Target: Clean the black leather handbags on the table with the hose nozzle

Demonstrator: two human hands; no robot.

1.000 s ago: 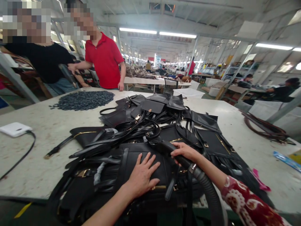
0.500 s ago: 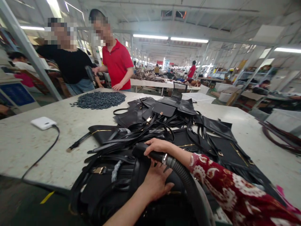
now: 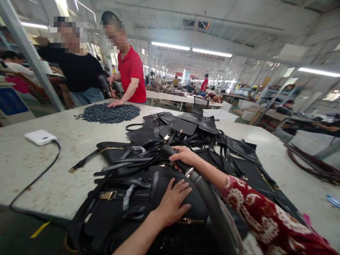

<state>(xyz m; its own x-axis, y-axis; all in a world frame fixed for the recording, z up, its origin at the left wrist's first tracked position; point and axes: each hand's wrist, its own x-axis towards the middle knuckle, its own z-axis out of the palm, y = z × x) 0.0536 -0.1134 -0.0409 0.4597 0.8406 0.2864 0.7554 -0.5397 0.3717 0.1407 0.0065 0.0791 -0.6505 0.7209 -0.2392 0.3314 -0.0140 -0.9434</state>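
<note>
1. My left hand (image 3: 172,205) lies flat, fingers spread, on the black leather handbag (image 3: 138,209) nearest me.
2. My right hand (image 3: 186,156) is wrapped around the black nozzle of the ribbed grey hose (image 3: 209,198), just beyond my left hand.

Right hand (image 3: 186,155): carried the hose nozzle (image 3: 170,153) toward 12 o'clock, over the straps.
Left hand (image 3: 174,203): uncovered again, fingers spread on the black bag (image 3: 138,209).

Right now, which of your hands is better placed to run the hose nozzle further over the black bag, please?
Probably the right hand: it already grips the hose nozzle over the bag pile, while the left hand lies flat on the black bag, steadying it.
</note>
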